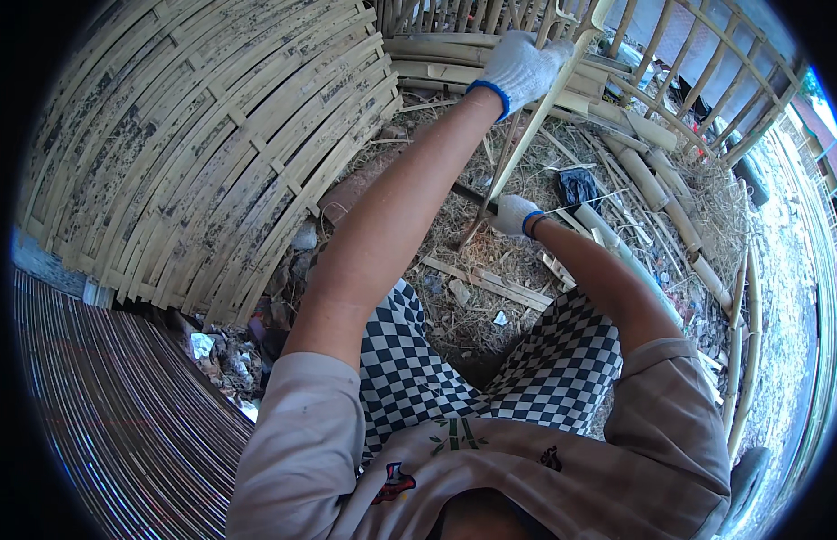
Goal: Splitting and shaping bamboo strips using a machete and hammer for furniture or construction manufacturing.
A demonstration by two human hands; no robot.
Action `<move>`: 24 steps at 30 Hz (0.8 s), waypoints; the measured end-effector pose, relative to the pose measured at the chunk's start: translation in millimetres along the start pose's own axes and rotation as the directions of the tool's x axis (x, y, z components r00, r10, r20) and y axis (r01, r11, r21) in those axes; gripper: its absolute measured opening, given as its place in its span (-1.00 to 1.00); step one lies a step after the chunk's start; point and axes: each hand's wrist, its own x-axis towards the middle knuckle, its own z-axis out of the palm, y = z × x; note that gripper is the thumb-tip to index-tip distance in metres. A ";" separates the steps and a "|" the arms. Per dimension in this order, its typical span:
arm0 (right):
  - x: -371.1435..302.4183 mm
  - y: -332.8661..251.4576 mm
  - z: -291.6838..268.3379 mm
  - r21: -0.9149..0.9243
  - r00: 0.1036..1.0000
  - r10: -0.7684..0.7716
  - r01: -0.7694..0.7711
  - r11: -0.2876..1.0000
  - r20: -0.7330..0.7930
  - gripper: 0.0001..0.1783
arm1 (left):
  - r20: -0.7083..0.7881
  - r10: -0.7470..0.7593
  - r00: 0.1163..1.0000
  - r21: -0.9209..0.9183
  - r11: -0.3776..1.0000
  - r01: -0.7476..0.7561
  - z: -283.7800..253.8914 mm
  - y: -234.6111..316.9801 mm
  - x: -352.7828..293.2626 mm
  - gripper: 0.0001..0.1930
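Both my hands wear white knitted gloves with blue cuffs. My left hand [524, 67], arm stretched far forward, is closed around the upper part of a long pale bamboo strip [537, 115]. The strip slants down toward my right hand [511, 216], with a thinner brownish length running beside it to the ground. My right hand is closed on a knife whose dark blade [470, 193] sticks out to the left and meets the strip's lower end. The glove hides the knife's handle. Below lies straw-covered ground, between my knees in chequered trousers [400, 351].
A large woven bamboo panel [211, 144] leans at the left, above a stack of thin strips [121, 405]. Bamboo poles [657, 193] and a black plastic bag [577, 186] lie right. Split pieces [490, 286] lie ahead of my knees. A bamboo fence [697, 72] stands behind.
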 end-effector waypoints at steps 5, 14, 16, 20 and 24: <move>19.2 11.3 3.8 -0.209 0.993 -0.006 -0.018 0.978 -0.114 -0.56 | -0.010 0.002 1.000 0.100 0.995 -0.001 5.2 -6.2 16.8 -0.32; 28.2 56.5 -3.1 -0.403 0.962 -0.144 0.040 0.914 -0.231 -0.70 | -0.012 -0.005 1.000 0.234 0.972 0.008 6.1 3.5 4.5 -0.47; 24.8 48.3 7.5 -0.299 0.978 0.020 -0.082 0.951 -0.207 -0.65 | -0.037 -0.076 0.996 0.062 0.995 0.078 -12.0 -1.6 5.9 -0.52; 15.4 3.7 31.1 -0.214 0.996 -0.027 0.009 0.977 -0.085 -0.57 | -0.003 -0.104 0.995 -0.182 0.978 0.101 -46.7 -12.1 4.8 -0.57; 21.4 -4.9 59.3 -0.184 0.999 -0.036 0.035 0.982 -0.003 -0.46 | -0.031 -0.101 0.994 -0.249 0.964 0.090 -45.5 -6.4 3.6 -0.59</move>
